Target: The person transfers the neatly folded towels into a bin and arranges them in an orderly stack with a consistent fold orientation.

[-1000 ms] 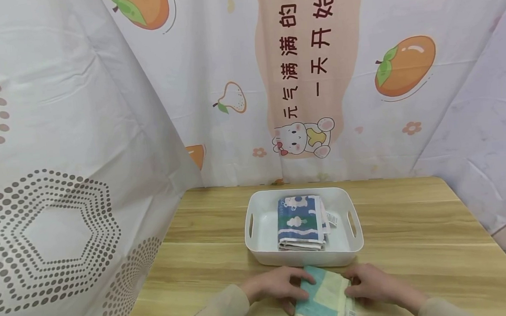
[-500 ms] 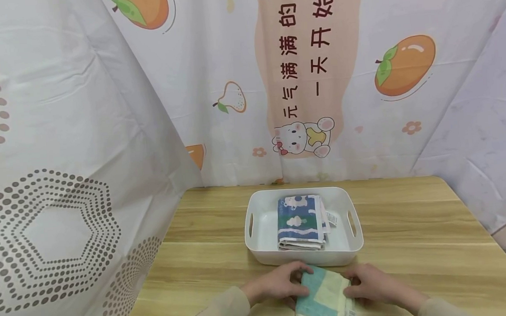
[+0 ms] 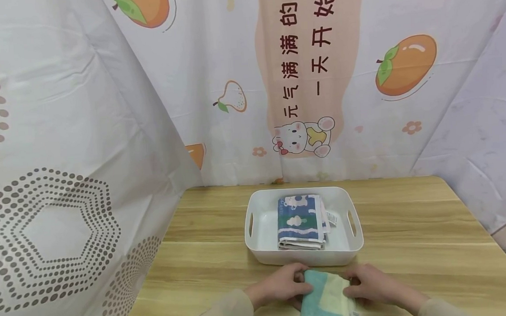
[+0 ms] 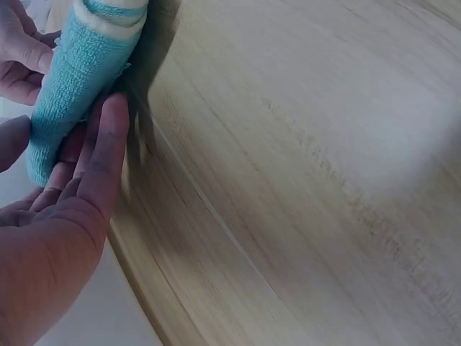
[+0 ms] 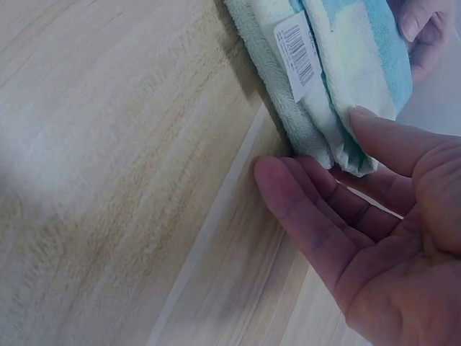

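Observation:
A folded towel (image 3: pixel 325 300), teal with pale yellow, lies at the table's near side, in front of a white plastic basket (image 3: pixel 301 259). My left hand (image 3: pixel 281 286) grips the towel's left side, thumb on top and fingers underneath. On the opposite side my right hand (image 3: pixel 373 285) pinches the edge, its thumb (image 5: pixel 389 144) on the upper face and its fingers below. A white barcode label (image 5: pixel 297 54) hangs from the layered edge in the right wrist view. In the left wrist view the rounded teal fold (image 4: pixel 83 79) shows between thumb and fingers.
Inside the basket lies a folded blue patterned towel (image 3: pixel 299 220) with a white label at its right. The wooden table (image 3: pixel 420 235) extends to both sides. A printed curtain (image 3: pixel 235 144) hangs behind it, and another sheet (image 3: pixel 63 139) on the left.
My left hand has shifted from fingers spread on the towel's top to a grip along its left side. The towel has turned slightly and moved a little right; my right hand stays nearly in place.

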Demonstrator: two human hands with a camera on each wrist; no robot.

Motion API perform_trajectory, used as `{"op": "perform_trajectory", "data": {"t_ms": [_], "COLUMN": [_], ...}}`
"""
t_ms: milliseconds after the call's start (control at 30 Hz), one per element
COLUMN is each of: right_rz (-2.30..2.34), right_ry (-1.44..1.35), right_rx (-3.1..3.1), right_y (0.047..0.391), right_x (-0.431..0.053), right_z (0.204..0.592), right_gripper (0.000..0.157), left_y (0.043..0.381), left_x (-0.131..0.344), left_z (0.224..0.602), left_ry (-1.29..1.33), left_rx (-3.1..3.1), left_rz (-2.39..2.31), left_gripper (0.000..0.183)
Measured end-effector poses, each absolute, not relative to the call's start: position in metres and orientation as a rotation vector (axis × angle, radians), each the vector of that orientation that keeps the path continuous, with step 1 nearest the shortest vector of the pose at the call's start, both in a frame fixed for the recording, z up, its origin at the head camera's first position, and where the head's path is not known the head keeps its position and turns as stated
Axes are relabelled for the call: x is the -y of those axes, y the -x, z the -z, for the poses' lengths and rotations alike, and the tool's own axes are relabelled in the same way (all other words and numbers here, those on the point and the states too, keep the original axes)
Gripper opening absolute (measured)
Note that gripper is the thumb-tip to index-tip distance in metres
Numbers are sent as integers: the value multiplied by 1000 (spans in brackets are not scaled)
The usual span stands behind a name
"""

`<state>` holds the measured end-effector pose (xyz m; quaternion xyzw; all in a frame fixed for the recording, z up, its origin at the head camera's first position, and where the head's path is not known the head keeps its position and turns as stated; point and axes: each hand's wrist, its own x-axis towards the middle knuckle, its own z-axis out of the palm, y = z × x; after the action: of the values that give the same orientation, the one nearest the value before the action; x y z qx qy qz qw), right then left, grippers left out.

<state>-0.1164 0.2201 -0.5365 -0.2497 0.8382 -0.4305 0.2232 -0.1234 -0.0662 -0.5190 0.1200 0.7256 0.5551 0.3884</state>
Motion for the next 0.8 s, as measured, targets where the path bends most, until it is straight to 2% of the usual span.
{"op": "perform_trajectory", "data": {"t_ms": [267, 367, 433, 800], "right_rz": [1202, 1201, 1193, 1211], "right_ry": [712, 690, 681, 763], "right_rx": [-2302, -2286, -2278, -2214], "right_y": [115, 115, 115, 117], "right_x": [-217, -217, -218, -222], "right_z": [533, 532, 531, 526], "right_gripper": [16, 8, 6, 17], "left_y": [121, 122, 123, 122], "left_x": [59, 56, 54, 53], "left_z": [519, 517, 516, 510], "left_ry": [-315, -368, -409, -653], "left_rx": [-2031, -2185, -2261, -2294], "left_rz": [-1357, -1247, -1186, -1193], "left_gripper": [29, 25, 24, 29]}}
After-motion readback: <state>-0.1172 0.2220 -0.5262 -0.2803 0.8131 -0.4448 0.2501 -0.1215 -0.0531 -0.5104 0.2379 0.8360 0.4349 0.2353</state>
